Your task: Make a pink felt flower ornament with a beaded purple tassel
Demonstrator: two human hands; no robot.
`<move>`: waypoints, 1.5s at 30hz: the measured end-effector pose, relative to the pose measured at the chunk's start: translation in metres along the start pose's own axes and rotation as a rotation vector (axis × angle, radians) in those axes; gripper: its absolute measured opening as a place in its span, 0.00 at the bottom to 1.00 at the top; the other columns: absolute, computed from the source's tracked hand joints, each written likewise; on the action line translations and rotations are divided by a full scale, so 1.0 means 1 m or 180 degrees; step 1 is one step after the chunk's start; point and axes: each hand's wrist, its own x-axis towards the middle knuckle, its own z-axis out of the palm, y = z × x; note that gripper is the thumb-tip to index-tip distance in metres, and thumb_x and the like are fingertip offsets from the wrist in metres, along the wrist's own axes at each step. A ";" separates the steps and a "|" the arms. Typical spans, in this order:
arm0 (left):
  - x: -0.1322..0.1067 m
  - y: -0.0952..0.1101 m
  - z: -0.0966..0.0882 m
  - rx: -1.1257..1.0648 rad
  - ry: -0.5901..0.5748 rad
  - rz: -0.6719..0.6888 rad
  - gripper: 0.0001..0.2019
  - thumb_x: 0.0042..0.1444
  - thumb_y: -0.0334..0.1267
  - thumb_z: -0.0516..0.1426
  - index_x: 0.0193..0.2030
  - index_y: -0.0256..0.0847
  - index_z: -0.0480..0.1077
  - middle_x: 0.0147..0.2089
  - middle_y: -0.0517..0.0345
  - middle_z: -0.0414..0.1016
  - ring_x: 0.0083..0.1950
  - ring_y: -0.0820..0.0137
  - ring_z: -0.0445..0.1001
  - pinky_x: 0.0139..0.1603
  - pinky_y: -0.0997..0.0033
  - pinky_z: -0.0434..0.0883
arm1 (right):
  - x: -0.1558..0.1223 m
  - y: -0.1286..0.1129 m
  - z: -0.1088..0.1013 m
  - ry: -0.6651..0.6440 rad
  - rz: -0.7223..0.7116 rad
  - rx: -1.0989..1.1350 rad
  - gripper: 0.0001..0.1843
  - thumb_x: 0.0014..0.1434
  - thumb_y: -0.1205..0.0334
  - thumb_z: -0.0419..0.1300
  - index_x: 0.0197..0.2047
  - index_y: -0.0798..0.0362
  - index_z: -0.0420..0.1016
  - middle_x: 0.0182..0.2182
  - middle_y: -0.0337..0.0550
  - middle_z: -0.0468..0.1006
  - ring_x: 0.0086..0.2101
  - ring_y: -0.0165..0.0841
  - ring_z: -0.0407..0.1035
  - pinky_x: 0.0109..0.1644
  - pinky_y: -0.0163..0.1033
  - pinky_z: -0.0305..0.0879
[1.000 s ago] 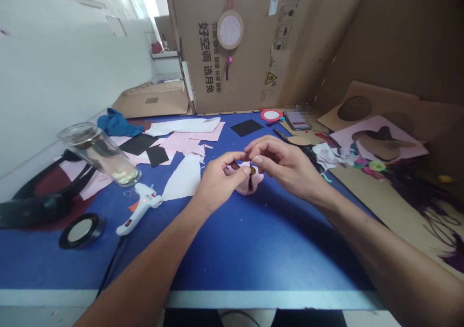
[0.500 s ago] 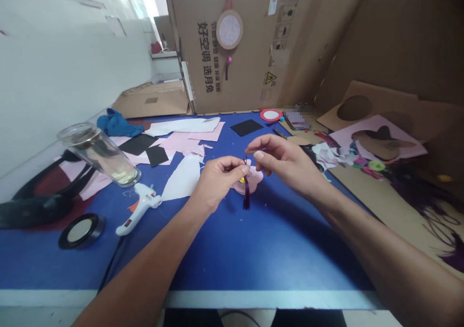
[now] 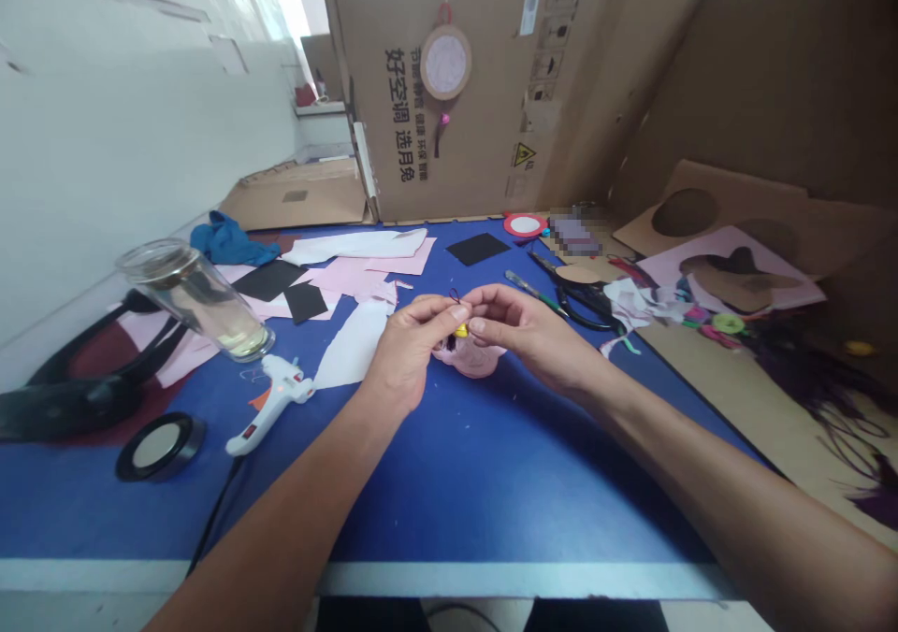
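Observation:
My left hand (image 3: 411, 347) and my right hand (image 3: 523, 325) meet fingertip to fingertip above the blue table (image 3: 449, 482). Both pinch a small dark purple tassel cord with a yellow bead (image 3: 460, 330) between them; a thin loop of the cord pokes up above my left thumb. Just under the hands a round pink piece (image 3: 471, 359) lies on the table.
A white glue gun (image 3: 270, 406) and a black tape roll (image 3: 160, 445) lie at the left, beside a tipped glass jar (image 3: 196, 300). Pink, white and black paper scraps (image 3: 351, 281) lie behind. Scissors (image 3: 572, 297) rest at the right. A cardboard box (image 3: 484, 80) stands behind.
The tassel that hung from my left fingers has been gathered up. My right hand has moved left and closed on it, so both hands now pinch it together.

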 end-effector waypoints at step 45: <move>0.007 0.007 -0.009 -0.0271 0.0483 -0.0040 0.10 0.47 0.42 0.73 0.33 0.41 0.81 0.34 0.60 0.78 0.30 0.76 0.66 0.31 0.74 0.62 | -0.005 -0.008 0.006 0.0187 0.0239 -0.0604 0.13 0.55 0.51 0.73 0.34 0.50 0.79 0.30 0.37 0.80 0.31 0.33 0.71 0.38 0.39 0.67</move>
